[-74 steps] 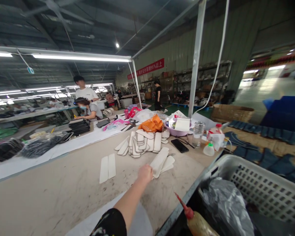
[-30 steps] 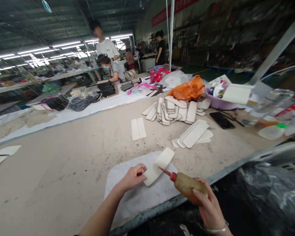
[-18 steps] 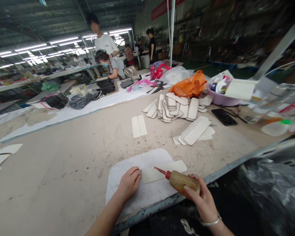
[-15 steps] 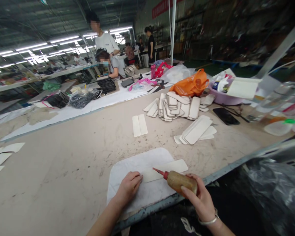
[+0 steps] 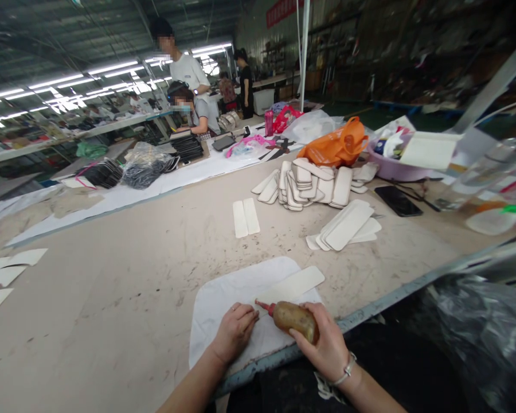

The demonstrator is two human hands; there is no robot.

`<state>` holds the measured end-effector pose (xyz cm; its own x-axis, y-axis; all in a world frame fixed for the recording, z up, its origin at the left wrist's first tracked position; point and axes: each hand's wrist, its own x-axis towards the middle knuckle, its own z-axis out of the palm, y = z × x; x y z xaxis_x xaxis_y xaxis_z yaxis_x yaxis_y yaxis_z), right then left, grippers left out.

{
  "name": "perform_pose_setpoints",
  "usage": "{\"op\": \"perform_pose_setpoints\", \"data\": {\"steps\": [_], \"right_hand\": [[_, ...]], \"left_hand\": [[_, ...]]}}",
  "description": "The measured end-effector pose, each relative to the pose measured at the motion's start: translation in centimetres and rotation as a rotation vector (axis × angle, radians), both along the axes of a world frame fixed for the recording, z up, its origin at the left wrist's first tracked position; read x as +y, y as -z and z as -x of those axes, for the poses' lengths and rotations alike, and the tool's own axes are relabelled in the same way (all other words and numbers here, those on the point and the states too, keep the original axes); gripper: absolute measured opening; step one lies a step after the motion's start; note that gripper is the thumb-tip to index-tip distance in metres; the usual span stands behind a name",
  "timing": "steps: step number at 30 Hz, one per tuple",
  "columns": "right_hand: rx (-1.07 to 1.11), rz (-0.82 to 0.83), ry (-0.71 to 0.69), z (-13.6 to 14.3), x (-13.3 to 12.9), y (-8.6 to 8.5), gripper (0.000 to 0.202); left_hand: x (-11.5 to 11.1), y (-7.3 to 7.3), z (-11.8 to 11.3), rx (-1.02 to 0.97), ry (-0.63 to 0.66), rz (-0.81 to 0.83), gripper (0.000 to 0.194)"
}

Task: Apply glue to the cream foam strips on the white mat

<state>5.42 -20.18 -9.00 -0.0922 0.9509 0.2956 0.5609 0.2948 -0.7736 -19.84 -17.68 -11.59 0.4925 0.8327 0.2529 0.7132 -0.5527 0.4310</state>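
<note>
A long cream strip piece [image 5: 293,285] lies flat on a white pad [image 5: 223,298] at the near edge of the workbench. My left hand [image 5: 236,330] presses down on the strip's near end with curled fingers. My right hand [image 5: 322,344] grips a brown squeeze bottle [image 5: 293,318]. Its red nozzle [image 5: 263,307] points left and touches the strip close to my left fingertips.
A small stack of strips [image 5: 348,226], a bigger heap [image 5: 309,183] and two single strips [image 5: 246,217] lie farther out. Behind are an orange bag [image 5: 337,146], a purple bowl [image 5: 391,169] and a black phone [image 5: 398,201]. Other people work at far tables. A grey bag [image 5: 477,332] is at right.
My left hand took a strip from the stack, carried it to the white pad and laid it flat. My right hand brought the bottle in; its nozzle has slid left to the strip's near end.
</note>
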Motion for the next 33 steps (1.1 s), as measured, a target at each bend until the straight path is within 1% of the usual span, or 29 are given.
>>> {"op": "perform_pose_setpoints", "data": {"steps": [4, 8, 14, 18, 24, 28, 30, 33], "right_hand": [[-0.019, 0.008, -0.023, 0.3, 0.0, 0.0, 0.041], [-0.048, -0.022, 0.021, -0.6, 0.1, 0.1, 0.040], [-0.093, -0.065, 0.142, -3.2, 0.0, 0.4, 0.040], [-0.130, -0.096, 0.238, -5.0, 0.2, 0.4, 0.041], [-0.191, -0.164, 0.398, -8.0, 1.1, 0.9, 0.040], [-0.222, -0.167, 0.500, -9.6, 1.5, 1.0, 0.042], [-0.208, -0.171, 0.511, -9.8, 1.3, 0.8, 0.043], [-0.129, -0.185, 0.464, -9.0, 0.8, 0.1, 0.043]], "left_hand": [[0.1, -0.1, 0.0, 0.007, 0.014, -0.005, 0.021], [0.2, 0.0, -0.1, -0.016, 0.033, -0.054, 0.019], [0.3, 0.4, 0.0, -0.064, 0.038, -0.076, 0.017], [0.4, 0.5, 0.1, -0.074, 0.052, -0.077, 0.019], [0.4, 0.5, 0.2, -0.059, 0.054, -0.075, 0.018], [0.3, 0.8, 0.3, -0.059, 0.056, -0.089, 0.020], [0.3, 0.9, 0.3, -0.060, 0.054, -0.088, 0.020], [0.3, 0.8, 0.2, -0.065, 0.039, -0.075, 0.019]]}}
